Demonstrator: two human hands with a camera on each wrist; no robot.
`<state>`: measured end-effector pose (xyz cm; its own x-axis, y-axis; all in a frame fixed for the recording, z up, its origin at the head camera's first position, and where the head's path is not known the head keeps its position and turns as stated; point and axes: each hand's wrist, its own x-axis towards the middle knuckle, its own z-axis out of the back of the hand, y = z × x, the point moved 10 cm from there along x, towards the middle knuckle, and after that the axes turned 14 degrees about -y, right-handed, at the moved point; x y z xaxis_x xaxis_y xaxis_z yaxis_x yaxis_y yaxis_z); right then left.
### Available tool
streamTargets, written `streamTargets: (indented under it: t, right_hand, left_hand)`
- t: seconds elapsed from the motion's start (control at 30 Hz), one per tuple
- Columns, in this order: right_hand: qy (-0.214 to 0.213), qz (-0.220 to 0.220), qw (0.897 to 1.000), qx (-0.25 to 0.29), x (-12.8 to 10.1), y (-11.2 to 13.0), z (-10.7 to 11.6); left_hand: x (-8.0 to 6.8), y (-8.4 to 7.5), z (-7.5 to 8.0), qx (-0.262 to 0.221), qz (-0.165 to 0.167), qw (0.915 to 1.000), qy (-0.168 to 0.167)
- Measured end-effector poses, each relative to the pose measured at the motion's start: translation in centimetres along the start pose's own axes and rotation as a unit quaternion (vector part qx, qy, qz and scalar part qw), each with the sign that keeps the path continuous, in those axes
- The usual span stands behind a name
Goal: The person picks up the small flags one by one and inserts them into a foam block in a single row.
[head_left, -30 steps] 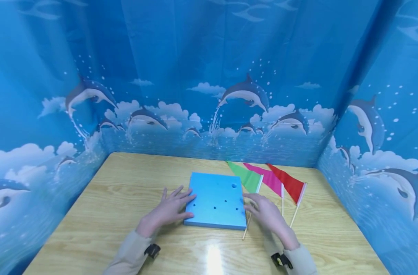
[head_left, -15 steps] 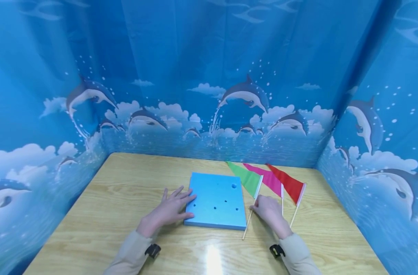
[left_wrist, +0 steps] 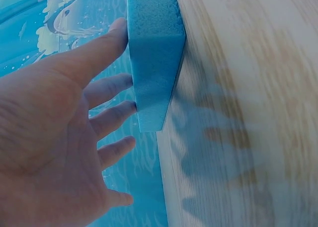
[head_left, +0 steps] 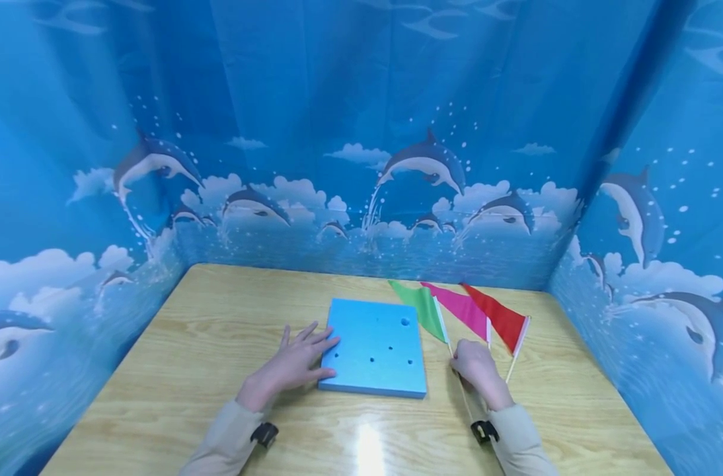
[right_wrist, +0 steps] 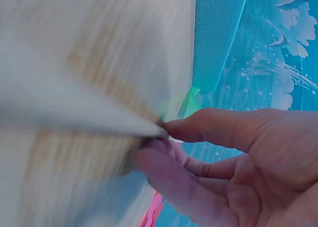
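A blue foam block [head_left: 367, 344] with several small holes in its top lies flat on the table. My left hand [head_left: 293, 363] rests at its left edge with the fingers spread and the fingertips on the top; the left wrist view shows the block's side [left_wrist: 158, 78] beside them. To the right of the block, my right hand [head_left: 474, 367] pinches the thin stick of a green pennant flag [head_left: 428, 312] between thumb and fingers. The stick runs back under the wrist, blurred in the right wrist view, where the pinching fingers [right_wrist: 206, 130] show close up.
A pink pennant flag [head_left: 465, 312] and a red pennant flag [head_left: 501, 317] lie at the right, their sticks partly hidden by the right hand. The wooden table [head_left: 248, 297] is enclosed by a blue dolphin-print curtain [head_left: 314, 132].
My right hand has gone from the block's right edge to the green flag's stick, gripped it and drawn it rightward, turning the flag. The left hand has stayed in place.
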<state>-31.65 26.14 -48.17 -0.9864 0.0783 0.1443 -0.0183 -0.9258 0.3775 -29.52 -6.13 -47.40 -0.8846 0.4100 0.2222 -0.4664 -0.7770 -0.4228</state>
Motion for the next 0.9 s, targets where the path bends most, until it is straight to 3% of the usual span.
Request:
streamTargets:
  t: [0.33,0.57,0.73,0.9]
  right_hand:
    - [-0.018,0.003,1.000,-0.003,0.0,0.2,0.4]
    - [-0.053,-0.007,0.998,0.015,0.6,-0.2,2.0]
    - [-0.029,-0.069,0.990,0.123,0.9,-1.4,2.0]
    - [-0.010,-0.105,0.957,0.270,1.0,-1.9,1.8]
  left_hand:
    - [0.0,0.0,0.0,0.005,-0.002,1.0000,-0.001]
    - [-0.1,0.0,0.0,0.006,0.001,1.0000,-0.003]
    - [-0.2,-0.2,0.2,-0.004,0.006,1.0000,-0.002]
    - [-0.3,-0.2,0.3,-0.007,0.010,0.9999,-0.001]
